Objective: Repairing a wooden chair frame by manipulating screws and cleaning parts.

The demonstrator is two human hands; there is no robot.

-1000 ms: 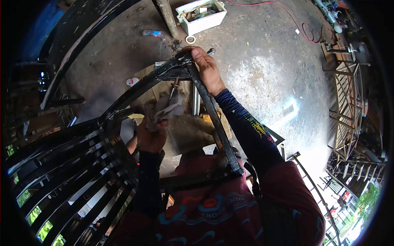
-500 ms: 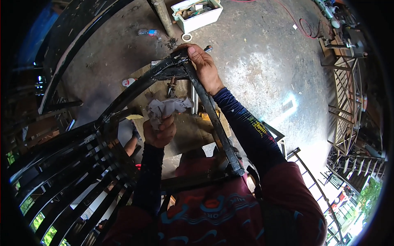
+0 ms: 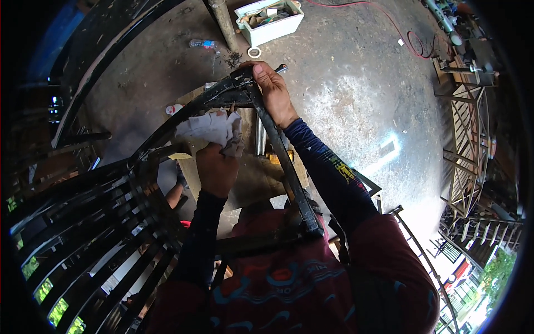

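**Black frame getting a rag wipe, corner held up top**

Nearest the camera, at about 6 o'clock, a red patterned shirt (image 3: 289, 284) fills the bottom of the view, with dark sleeves running up from it. Just above that, a black metal frame (image 3: 289, 183) is propped close to the body; one bar runs up toward 12 o'clock and a curved bar sweeps off to 9 o'clock, where a bank of black slats (image 3: 83, 234) is stacked.

Around the middle, the left hand (image 3: 216, 167) is clenched round a crumpled white rag (image 3: 208, 127), which is pressed near the curved bar. Further up, at 12 o'clock, the right hand (image 3: 273, 92) is wrapped over the frame's top corner, fingers curled tight on the metal, so the thing is steadied there.

For a decent wipe, probably the corner grip should be kept firm so the frame isn't rocked, and the rag should be drawn along the bar in one direction rather than scrubbed back and forth. The rag could be refolded to a clean face once it's grubby. Whether the paint is wet can't be told from here, so light pressure seems the safer bet.

Beyond the hands, on the stained concrete floor (image 3: 356, 106), a white crate (image 3: 270, 22) of bits sits at 12 o'clock, with a roll of tape (image 3: 254, 52) just below it and a red cable (image 3: 400, 30) trailing toward 1 o'clock. More metal frames (image 3: 467, 145) are leaned up at 3 o'clock.
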